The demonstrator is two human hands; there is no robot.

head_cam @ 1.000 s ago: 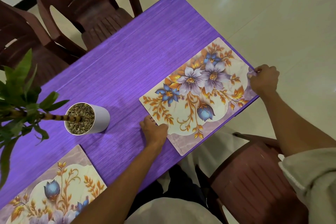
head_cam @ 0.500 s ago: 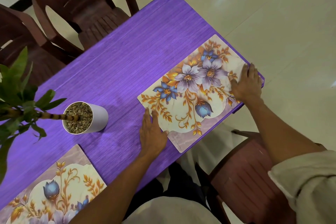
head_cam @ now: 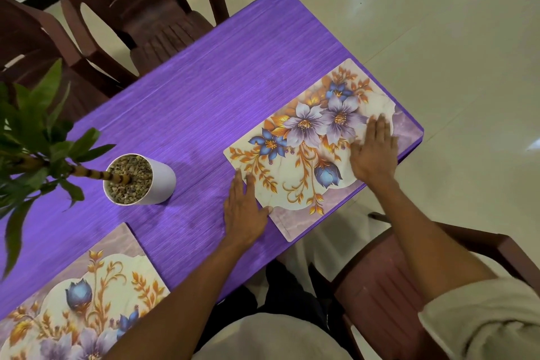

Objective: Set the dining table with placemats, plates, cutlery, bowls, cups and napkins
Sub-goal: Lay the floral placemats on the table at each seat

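Note:
A floral placemat [head_cam: 304, 137] lies flat near the right end of the purple table [head_cam: 187, 102], close to the table's near edge. My right hand [head_cam: 372, 152] presses flat on the mat's right part, fingers straight. Flat as well, my left hand [head_cam: 244, 210] rests on the table at the mat's left near corner, with fingertips touching the mat's edge. A second floral placemat [head_cam: 84, 298] lies at the lower left of the table.
A white pot [head_cam: 143, 180] filled with gravel holds a leafy plant [head_cam: 32, 131] left of the mats. Two brown chairs [head_cam: 146, 3] stand across the table. A reddish-brown chair [head_cam: 388, 286] stands on my side, beneath my right arm. Glossy tiled floor lies beyond the table's right end.
My right hand let go of the mat's far right corner, opened and slid left to lie flat on the mat. My left hand uncurled and flattened at the mat's left corner.

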